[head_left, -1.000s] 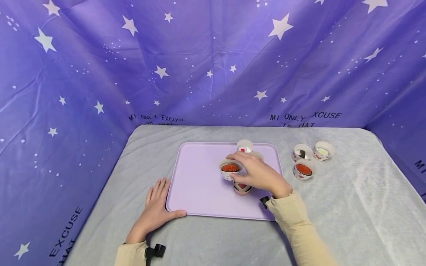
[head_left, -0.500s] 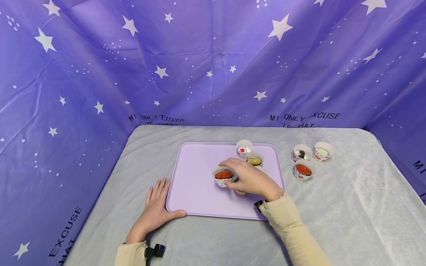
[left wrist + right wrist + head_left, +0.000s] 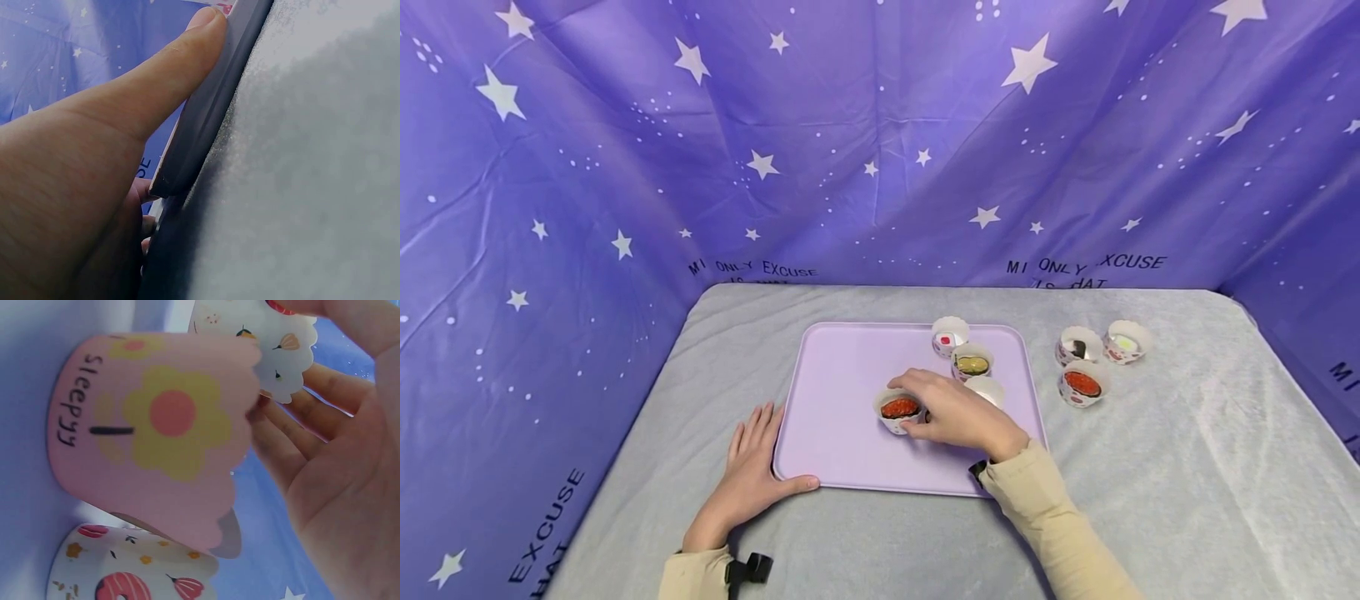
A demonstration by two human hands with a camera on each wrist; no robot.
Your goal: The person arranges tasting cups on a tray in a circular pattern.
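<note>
My right hand [image 3: 958, 410] grips a white paper baking cup [image 3: 892, 425] between thumb and fingers, low at the middle of the lilac tray [image 3: 835, 433]. Inside that cup lies a red roe sushi piece [image 3: 899, 407]. In the right wrist view, a pink paper cup [image 3: 162, 444] lettered "Sleepyy" stands close in front of the palm; in the head view the hand hides most of it. My left hand [image 3: 748, 483] rests at the tray's near left corner, fingers straight along the side and thumb on the front rim [image 3: 219, 94].
Toward the tray's right side stand a cup with a red-centred piece [image 3: 950, 337], one with a yellowish piece [image 3: 972, 365] and a partly covered white-rimmed cup [image 3: 987, 388]. Right of the tray, on the grey cloth [image 3: 1210, 467], are three filled cups [image 3: 1081, 398]. A starry purple curtain [image 3: 850, 108] hangs behind.
My right hand has moved the roe cup left and toward me across the tray, uncovering the yellowish-topped cup. The left hand has stayed where it was.
</note>
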